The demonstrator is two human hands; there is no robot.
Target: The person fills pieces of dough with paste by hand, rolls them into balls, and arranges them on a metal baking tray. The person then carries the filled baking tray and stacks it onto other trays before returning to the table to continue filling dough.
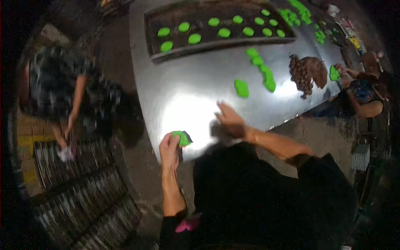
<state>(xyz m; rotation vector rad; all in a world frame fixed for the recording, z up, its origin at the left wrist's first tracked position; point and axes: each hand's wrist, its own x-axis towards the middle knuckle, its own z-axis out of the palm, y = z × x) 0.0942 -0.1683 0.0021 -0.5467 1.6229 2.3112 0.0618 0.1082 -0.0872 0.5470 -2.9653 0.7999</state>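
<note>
My left hand is closed around a piece of green dough at the near left edge of the metal table. My right hand is over the table to the right of it, fingers spread, with nothing visible in it. Beyond my right hand lie a flat green piece and a long strip of green dough. At the far side, a dark tray holds rows of green rounds.
A heap of brown dough sits on the right of the table. One person at the right edge touches green dough. Another person bends over ridged trays at the left. More green pieces lie at the far right.
</note>
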